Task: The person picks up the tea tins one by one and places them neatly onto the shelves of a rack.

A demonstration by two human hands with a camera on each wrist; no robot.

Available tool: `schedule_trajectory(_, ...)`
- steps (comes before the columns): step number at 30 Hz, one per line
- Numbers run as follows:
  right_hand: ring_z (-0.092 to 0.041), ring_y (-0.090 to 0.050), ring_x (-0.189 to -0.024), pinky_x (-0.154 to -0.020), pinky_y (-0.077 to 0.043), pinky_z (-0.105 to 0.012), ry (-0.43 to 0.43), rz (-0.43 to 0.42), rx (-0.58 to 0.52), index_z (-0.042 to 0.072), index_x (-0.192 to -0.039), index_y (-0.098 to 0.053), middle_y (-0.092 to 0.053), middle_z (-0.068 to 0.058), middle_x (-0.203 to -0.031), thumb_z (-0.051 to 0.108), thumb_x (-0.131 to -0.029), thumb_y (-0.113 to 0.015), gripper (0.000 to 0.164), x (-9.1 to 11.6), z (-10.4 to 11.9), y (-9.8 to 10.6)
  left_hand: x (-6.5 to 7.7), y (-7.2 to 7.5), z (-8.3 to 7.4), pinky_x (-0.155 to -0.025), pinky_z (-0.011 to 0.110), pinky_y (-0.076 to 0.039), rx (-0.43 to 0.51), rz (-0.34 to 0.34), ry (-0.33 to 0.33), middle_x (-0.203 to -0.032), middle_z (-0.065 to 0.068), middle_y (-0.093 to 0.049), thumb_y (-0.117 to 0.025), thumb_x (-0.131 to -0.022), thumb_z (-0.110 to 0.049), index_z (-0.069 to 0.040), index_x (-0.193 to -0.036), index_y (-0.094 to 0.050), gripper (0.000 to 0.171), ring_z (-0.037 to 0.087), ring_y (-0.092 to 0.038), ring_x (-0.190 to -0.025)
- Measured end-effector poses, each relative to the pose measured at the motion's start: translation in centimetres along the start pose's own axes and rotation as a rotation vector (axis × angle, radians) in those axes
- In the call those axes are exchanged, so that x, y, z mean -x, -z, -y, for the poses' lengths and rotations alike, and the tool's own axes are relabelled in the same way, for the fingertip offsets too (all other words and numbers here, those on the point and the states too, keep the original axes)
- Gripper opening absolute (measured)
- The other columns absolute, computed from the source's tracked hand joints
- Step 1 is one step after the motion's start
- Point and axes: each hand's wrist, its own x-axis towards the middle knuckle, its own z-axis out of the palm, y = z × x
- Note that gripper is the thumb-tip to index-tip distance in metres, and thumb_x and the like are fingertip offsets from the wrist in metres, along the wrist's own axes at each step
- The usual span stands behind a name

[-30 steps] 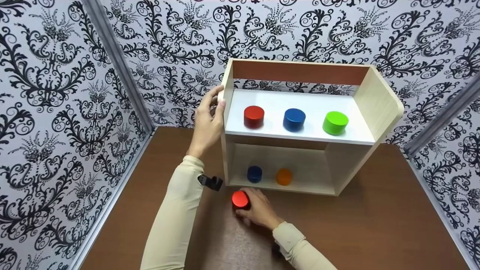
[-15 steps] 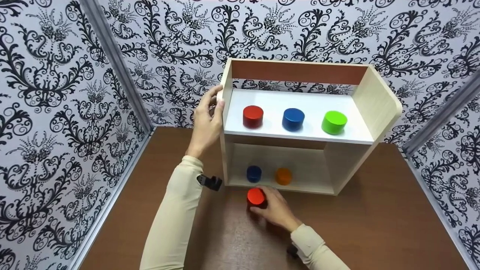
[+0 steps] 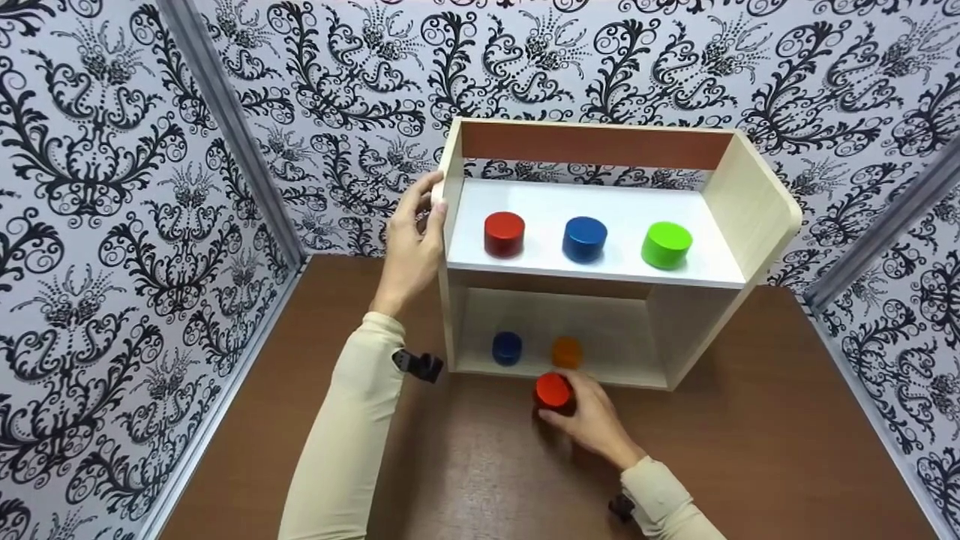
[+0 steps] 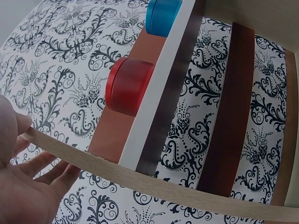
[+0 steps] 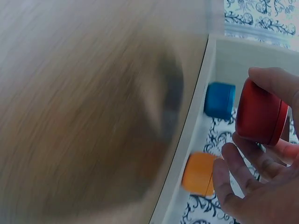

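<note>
My right hand grips a red round container in front of the shelf's lower compartment. In the right wrist view, the thumb and fingers lie around that red container. Behind it on the lower level sit a blue round container and an orange one, the latter close to my fingertips. My left hand holds the left side panel of the wooden shelf, thumb on one face and fingers on the other, as the left wrist view shows.
On the white upper shelf board stand a red container, a blue container and a green container. The shelf's right side panel rises at the right. A brown table lies beneath; patterned walls surround it.
My right hand has moved to the right along the shelf's front with the red container, from left of the lower blue container to just before the orange one. My left hand keeps its place.
</note>
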Motion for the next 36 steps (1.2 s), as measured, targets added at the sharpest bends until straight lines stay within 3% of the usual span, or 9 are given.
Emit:
schedule_trajectory(15,-0.038,-0.064,-0.104,-0.093,-0.054,-0.057,-0.021,-0.096,0.064,-0.003,-0.126,-0.062,-0.068,-0.019,-0.116,0.013,-0.075,-0.091,0.061,0.4,-3.9,3.4,0.0,0.0,-0.2,-0.098,0.04,-0.056,0.001,0.001,0.004,-0.134,0.022,-0.055,-0.05,-0.104,0.0,0.004,-0.144,-0.048,0.04,0.032,-0.059,-0.116)
schedule_trajectory(28,-0.041,-0.064,-0.1,-0.088,-0.056,-0.056,-0.18,-0.091,0.071,-0.01,-0.13,-0.056,-0.064,-0.027,-0.116,0.014,-0.081,-0.086,0.062,-0.4,-6.9,5.7,0.1,0.0,-0.2,-0.096,0.039,-0.056,0.005,0.007,0.026,-0.134,0.022,-0.055,-0.05,-0.104,-0.001,0.003,-0.144,-0.048,0.04,0.034,-0.058,-0.116)
schedule_trajectory(36,-0.045,-0.063,-0.107,-0.093,-0.054,-0.057,-0.211,-0.096,0.084,-0.012,-0.13,-0.055,-0.065,-0.03,-0.116,0.017,-0.082,-0.085,0.064,-1.9,-8.4,6.4,0.1,0.0,-0.2,-0.098,0.04,-0.056,0.012,0.012,0.034,-0.136,0.021,-0.054,-0.05,-0.104,-0.002,0.002,-0.145,-0.047,0.041,0.033,-0.058,-0.119)
